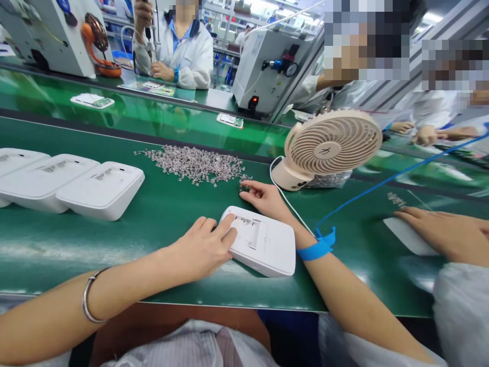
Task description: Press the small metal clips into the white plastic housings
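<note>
A white plastic housing point(273, 244) lies on the green work surface in front of me, its recessed compartment point(250, 232) facing up. My left hand point(210, 244) grips its left end, fingers on the top edge. Several small metal contacts show along the compartment's upper side. Beyond it spreads a heap of small shiny metal pieces point(194, 164). My right hand point(263, 198) is at the heap's right edge, with thumb and forefinger nearly together around a small metal piece point(244, 188). A blue strap point(315, 250) circles my right wrist.
Similar white housings point(101, 188) stand in a row at left. A beige fan point(332, 148) with a white cable is just beyond my right hand. A blue cord point(401, 176) runs rightward from my wrist. At right, another person's hand point(446, 232) rests on a white part.
</note>
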`<action>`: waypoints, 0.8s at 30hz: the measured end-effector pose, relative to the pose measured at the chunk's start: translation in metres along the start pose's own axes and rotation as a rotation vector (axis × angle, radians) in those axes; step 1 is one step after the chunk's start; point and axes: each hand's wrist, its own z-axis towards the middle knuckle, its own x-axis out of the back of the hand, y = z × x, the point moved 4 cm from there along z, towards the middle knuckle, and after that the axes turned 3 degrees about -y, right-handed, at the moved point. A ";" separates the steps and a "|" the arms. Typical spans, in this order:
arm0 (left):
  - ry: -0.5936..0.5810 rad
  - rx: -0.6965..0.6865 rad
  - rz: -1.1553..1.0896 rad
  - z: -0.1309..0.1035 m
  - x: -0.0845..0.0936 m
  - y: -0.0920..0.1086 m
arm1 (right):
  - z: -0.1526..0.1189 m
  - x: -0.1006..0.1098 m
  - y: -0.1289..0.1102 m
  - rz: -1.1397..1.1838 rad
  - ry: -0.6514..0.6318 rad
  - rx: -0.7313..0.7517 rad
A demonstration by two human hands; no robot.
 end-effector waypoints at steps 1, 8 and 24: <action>-0.002 -0.001 0.000 0.000 0.000 0.000 | 0.002 -0.001 -0.001 -0.034 0.012 0.018; -0.016 -0.008 0.006 0.000 0.000 -0.001 | 0.000 -0.002 0.000 -0.120 0.054 0.081; -0.028 -0.002 -0.033 0.000 0.000 -0.003 | 0.003 -0.003 -0.001 -0.158 0.026 0.107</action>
